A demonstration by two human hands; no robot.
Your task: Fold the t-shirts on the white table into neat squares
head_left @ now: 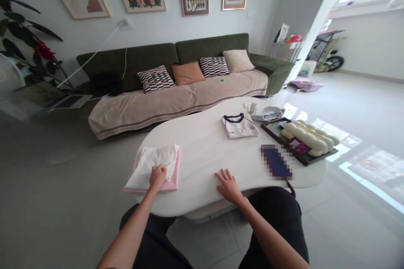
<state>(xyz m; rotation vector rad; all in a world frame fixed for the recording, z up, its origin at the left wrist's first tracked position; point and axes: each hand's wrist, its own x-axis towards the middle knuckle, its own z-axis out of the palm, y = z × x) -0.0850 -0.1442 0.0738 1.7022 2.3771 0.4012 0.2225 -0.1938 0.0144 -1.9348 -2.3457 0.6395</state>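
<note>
My left hand (158,175) is closed and rests on a white garment (154,157), its fingers curled into the cloth; the fingertips are hidden. Beneath that garment lies a folded pink cloth (173,184), at the left end of the white table (198,147). My right hand (228,185) lies flat on the tabletop with fingers spread, holding nothing. Farther back sits a folded white T-shirt (240,127) with a dark collar. To the right of my right hand is a dark blue item (276,162), blurred out by pixels, with a dark red strap (290,188).
A dark-rimmed tray (303,159) at the table's right end holds a cream, bumpy object (309,136). Behind it lies a crumpled plastic bag (268,112). Across from me stands a green sofa (211,44) with several cushions. A laptop (71,101) is at the left.
</note>
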